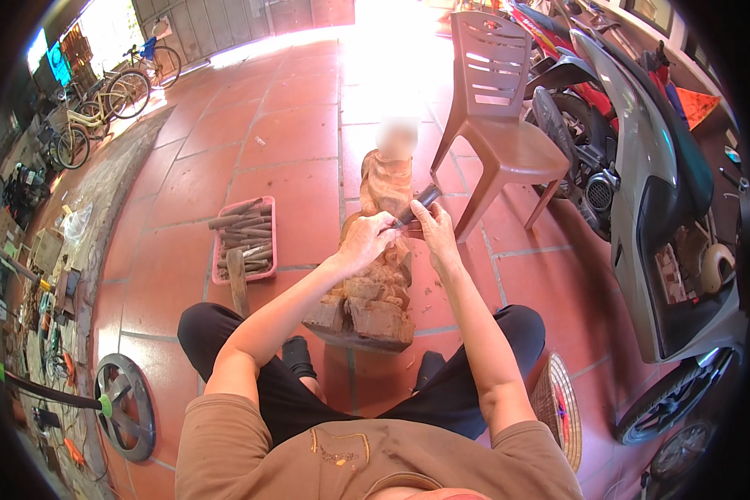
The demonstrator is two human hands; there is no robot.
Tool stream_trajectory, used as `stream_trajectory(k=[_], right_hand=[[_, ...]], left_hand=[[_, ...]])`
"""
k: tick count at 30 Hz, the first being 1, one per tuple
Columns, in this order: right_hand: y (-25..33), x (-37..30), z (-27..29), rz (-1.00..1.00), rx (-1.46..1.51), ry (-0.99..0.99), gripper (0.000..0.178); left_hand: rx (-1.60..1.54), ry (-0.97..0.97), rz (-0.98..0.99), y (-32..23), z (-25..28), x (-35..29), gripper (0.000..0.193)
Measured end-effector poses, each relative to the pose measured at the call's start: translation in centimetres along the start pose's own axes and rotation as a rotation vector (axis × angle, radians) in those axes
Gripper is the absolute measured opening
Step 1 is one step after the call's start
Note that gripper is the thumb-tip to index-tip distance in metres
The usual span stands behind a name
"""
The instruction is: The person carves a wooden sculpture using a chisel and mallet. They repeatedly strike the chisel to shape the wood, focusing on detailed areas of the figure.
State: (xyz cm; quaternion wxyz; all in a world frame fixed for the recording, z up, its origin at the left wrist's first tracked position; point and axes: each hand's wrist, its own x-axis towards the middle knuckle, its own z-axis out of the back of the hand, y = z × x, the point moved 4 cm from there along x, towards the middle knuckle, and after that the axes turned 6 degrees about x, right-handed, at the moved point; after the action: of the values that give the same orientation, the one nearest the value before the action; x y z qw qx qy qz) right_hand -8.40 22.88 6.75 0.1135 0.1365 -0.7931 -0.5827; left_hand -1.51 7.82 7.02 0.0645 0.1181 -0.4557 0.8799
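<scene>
Premises appear to be a garage doubling as a workshop: motorbike (629, 150) parked right of the brown chair (517, 150), bicycles (102, 109) far left of it, carved wooden figure (385, 185) just left.

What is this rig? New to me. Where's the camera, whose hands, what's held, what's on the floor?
There's no machine here, just the bare left hand and right hand of the person wearing the camera. The single picture comes from the left one of two fisheye cameras on the head, looking down. It isn't mirrored, so picture left is the person's left; straight edges bend toward the rim.

The right hand holds a dark cylinder; the left hand's fingers are close to its near end, but their grip is too small to make out. Both hands are above a carved wooden block on the red tiled floor. Left of it sits a pink tray of rod-like pieces; to the right stands a brown chair.
</scene>
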Motion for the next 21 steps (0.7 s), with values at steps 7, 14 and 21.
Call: stream_trajectory(k=[7,14,21], right_hand=[[1.6,0.2,0.7,0.061,0.019,-0.053,0.031],[2.3,1.0,1.0,0.181,0.089,-0.118,0.020],[5.3,2.6,6.0,0.252,0.362,-0.287,0.022]], left_hand=[[-0.150,0.057,0.112,-0.9,1.2,0.6,0.014],[-0.051,0.142,0.159,-1.8,3.3,0.9,0.017],[0.028,-0.088,0.137,2.3,8.7,1.5,0.020]])
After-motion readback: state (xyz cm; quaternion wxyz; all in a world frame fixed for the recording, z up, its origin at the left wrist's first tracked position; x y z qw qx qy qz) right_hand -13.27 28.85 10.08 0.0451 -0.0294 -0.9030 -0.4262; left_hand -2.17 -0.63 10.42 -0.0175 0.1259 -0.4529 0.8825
